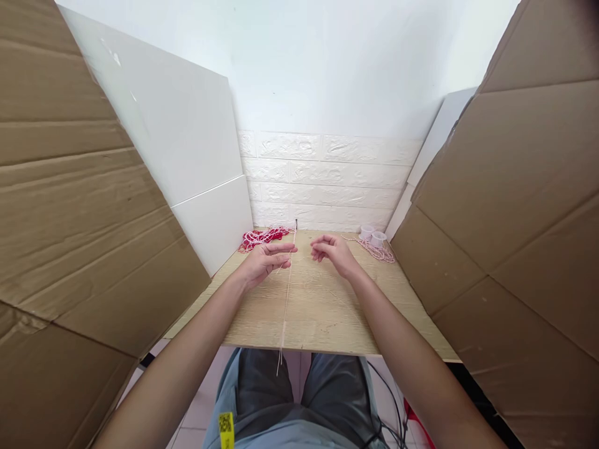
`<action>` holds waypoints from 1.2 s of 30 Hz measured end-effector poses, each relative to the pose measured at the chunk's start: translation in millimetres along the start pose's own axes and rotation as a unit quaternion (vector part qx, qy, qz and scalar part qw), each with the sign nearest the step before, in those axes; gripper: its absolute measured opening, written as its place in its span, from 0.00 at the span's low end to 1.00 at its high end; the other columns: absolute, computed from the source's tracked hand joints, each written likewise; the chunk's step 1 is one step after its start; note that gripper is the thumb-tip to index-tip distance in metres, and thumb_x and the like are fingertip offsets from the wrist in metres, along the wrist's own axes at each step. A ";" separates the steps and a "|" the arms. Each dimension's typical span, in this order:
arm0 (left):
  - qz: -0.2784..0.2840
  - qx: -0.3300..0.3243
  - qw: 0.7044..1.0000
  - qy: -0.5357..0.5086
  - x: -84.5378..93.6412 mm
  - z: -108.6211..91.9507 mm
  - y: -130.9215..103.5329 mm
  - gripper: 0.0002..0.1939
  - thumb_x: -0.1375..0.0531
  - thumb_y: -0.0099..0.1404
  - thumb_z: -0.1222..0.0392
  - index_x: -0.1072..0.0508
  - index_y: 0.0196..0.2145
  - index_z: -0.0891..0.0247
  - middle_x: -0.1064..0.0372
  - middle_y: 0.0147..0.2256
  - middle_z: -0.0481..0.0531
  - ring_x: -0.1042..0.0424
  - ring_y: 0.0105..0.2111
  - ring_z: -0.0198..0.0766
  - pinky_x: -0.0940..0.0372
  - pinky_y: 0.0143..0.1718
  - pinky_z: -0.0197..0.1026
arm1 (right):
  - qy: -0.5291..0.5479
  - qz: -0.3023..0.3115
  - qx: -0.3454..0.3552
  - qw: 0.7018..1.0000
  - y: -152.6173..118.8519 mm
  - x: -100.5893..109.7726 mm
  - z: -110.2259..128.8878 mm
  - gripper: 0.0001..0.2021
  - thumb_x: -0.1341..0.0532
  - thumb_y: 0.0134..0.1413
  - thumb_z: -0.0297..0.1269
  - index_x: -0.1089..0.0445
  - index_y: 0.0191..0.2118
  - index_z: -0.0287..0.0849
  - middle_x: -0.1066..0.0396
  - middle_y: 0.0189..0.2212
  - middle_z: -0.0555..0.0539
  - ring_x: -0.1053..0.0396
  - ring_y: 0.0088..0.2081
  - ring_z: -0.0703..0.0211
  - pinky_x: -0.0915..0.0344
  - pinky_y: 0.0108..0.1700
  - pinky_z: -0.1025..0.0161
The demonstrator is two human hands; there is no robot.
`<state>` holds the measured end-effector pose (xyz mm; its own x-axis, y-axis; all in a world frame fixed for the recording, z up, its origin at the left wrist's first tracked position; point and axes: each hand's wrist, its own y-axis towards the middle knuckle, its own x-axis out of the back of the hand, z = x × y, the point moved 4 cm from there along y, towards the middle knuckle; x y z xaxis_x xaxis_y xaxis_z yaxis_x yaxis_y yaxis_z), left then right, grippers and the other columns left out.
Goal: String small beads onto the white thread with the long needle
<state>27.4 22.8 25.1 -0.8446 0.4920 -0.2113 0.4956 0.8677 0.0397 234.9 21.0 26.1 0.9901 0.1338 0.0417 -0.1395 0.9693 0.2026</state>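
From my seat, with the wall at twelve, I see the string (287, 299) running from a dark peg (296, 222) at twelve down the table (337, 324) and over its front edge at six, where its ends hang loose. My left hand (264, 260) sits at about ten, fingertips at the string, the straight upper fingers spread from the thumb below; a short strand shows by the thumb, but I cannot tell whether it is pinched. My right hand (334, 254) is at one o'clock, apart from the string, with fingers curled towards the thumb; I cannot tell whether they press together on anything. A heap of red and white cord (262, 238) lies at eleven, and clear cups (378, 239) stand at one beside pink-and-white cord (381, 254).
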 end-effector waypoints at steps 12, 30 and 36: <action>0.102 0.070 0.988 0.090 -7.9 7.4 -4.9 0.23 0.30 0.53 0.61 0.22 0.48 0.64 0.31 0.56 0.63 0.28 0.32 0.31 0.33 0.40 0.40 | -0.228 0.152 -0.071 0.959 -6.9 -2.3 -23.3 0.10 0.37 0.47 0.39 0.32 0.22 0.39 0.32 0.19 0.49 0.37 0.20 0.65 0.43 0.22 0.68; 0.123 0.104 0.981 0.108 -12.7 11.7 -5.6 0.25 0.29 0.52 0.55 0.31 0.44 0.64 0.24 0.30 0.52 0.26 0.27 0.35 0.34 0.36 0.40 | -0.073 0.179 -0.032 0.981 -13.0 -21.1 -6.5 0.12 0.35 0.46 0.40 0.25 0.37 0.39 0.28 0.27 0.50 0.35 0.27 0.65 0.38 0.31 0.67; 0.106 0.112 0.981 0.119 -13.1 14.9 -4.9 0.23 0.27 0.49 0.53 0.35 0.33 0.64 0.26 0.26 0.50 0.27 0.25 0.35 0.35 0.30 0.38 | -0.162 0.234 -0.010 0.959 -19.7 -24.4 -2.0 0.14 0.35 0.48 0.46 0.23 0.33 0.38 0.27 0.27 0.49 0.38 0.27 0.65 0.44 0.28 0.68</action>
<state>39.0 11.0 13.1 -0.7283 0.6852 0.0138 0.6744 0.7201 -0.1632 213.5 -1.0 19.1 0.7622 0.4871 0.4263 -0.5644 0.8226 0.0692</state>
